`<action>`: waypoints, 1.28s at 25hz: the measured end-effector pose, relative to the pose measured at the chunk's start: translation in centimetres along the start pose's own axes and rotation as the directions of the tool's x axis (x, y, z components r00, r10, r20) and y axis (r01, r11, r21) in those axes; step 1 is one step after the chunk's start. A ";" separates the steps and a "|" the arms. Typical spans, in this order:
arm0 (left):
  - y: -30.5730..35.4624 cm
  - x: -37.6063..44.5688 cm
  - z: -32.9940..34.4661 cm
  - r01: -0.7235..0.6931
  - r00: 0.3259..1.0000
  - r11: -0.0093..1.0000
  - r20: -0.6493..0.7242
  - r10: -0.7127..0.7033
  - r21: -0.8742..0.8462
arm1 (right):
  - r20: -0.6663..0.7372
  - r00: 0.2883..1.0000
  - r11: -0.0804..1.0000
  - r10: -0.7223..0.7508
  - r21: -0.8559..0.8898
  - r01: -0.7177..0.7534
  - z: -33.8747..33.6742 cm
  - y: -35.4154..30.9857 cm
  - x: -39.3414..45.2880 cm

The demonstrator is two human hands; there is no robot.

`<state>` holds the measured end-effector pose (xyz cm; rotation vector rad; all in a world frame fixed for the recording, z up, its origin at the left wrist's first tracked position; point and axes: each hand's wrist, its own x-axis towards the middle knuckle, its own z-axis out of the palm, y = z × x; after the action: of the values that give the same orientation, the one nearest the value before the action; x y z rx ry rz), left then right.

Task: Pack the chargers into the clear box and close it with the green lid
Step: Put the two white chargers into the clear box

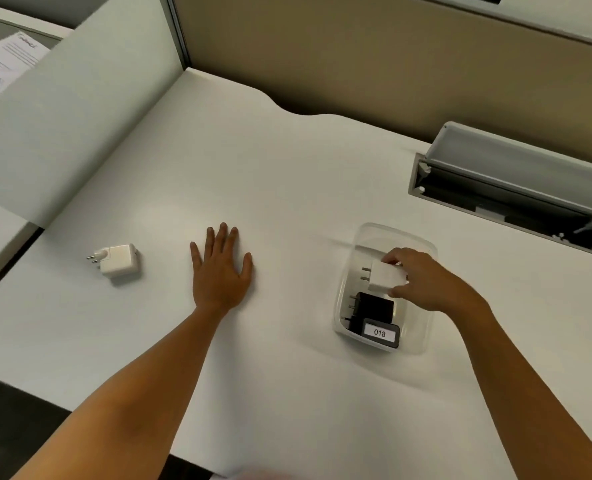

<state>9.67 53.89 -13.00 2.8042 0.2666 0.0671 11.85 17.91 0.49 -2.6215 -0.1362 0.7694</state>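
Note:
A clear box (422, 332) stands on the white desk at the right. Inside it lies a black charger (374, 306), and a "018" label (379, 332) shows at its near end. My right hand (426, 282) is shut on a small white charger (386, 276), held over the box's open top with its prongs pointing left. My left hand (220, 268) lies flat on the desk, fingers apart, holding nothing. A larger white charger with round pins (116, 262) sits on the desk to the far left. No green lid is in view.
An open cable tray with a raised grey flap (516, 174) is sunk into the desk behind the box. A grey partition (62, 116) runs along the left, with papers (0, 64) beyond it. A beige wall panel stands at the back.

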 end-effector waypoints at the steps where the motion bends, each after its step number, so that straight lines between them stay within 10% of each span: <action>1: 0.0 0.0 0.0 0.002 1.000 1.000 0.000 -0.002 0.001 | -0.013 1.000 1.000 0.003 -0.008 -0.003 0.7 0.2 0.2; 10: 0.0 0.0 0.1 0.009 1.000 1.000 -0.005 -0.009 -0.021 | -0.010 1.000 0.999 0.004 0.043 -0.004 2.7 0.7 0.2; 17: 0.1 -0.2 -0.3 0.003 1.000 0.998 -0.020 -0.005 -0.070 | -0.571 0.821 0.978 0.013 0.179 0.108 3.2 1.9 -2.8; 26: -4.1 -1.9 -3.9 -0.205 0.971 0.978 -0.131 0.201 -0.025 | -0.690 0.719 0.983 0.088 0.175 0.047 6.1 2.4 -4.6; 32: -13.9 -3.2 -9.2 0.107 0.975 0.991 -0.185 -0.122 -0.086 | -0.706 0.704 0.980 0.079 0.184 0.074 7.3 2.4 -4.5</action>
<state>3.36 69.05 -8.80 2.7033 0.4605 0.3119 4.13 17.39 -3.81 -2.5181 0.1639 -0.2748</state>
